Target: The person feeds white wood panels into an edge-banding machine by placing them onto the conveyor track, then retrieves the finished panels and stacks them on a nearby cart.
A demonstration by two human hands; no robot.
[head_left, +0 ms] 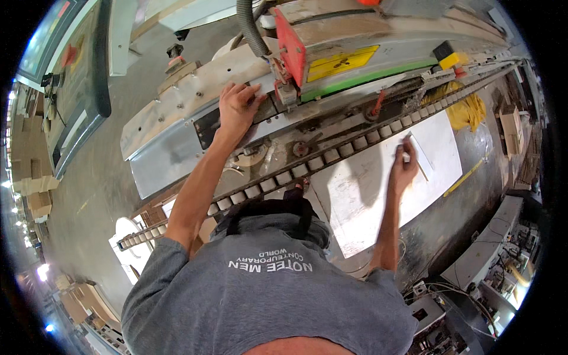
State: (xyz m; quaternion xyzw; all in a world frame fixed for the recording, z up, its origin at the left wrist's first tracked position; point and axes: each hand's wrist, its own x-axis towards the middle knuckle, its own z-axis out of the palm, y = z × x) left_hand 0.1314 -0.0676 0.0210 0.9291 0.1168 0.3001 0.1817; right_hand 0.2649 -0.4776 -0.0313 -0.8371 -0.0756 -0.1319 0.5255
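Two bare arms reach out from a person in a grey shirt (260, 313), one to each side, so each hand can get to its own spot. Just past the body, a long rail of little pale rollers (334, 155) runs slantwise across. The rollers sit in a row, perhaps so that flat things can slide along with ease. A big white board (361, 207) lies to the right of the body; what holds it up cannot be told. Over that board is the right hand (403, 167), its fingers bent and close together at the side of a thin white strip (421, 158). It looks like a pinch on the strip's edge, maybe to keep it from tipping, but the pictures do not show this for sure.

Past the rail, the left hand (238, 109) is up by the machine's dark plate (207, 129), with its fingers curled in loosely. It may lean there to keep the person steady. Whether it grips anything cannot be told. Just beyond that hand stand a red block (290, 44) and a bendy grey hose (251, 29), which probably sucks up dust. Far off to the left, brown boxes (29, 154) are piled up, likely to save room.
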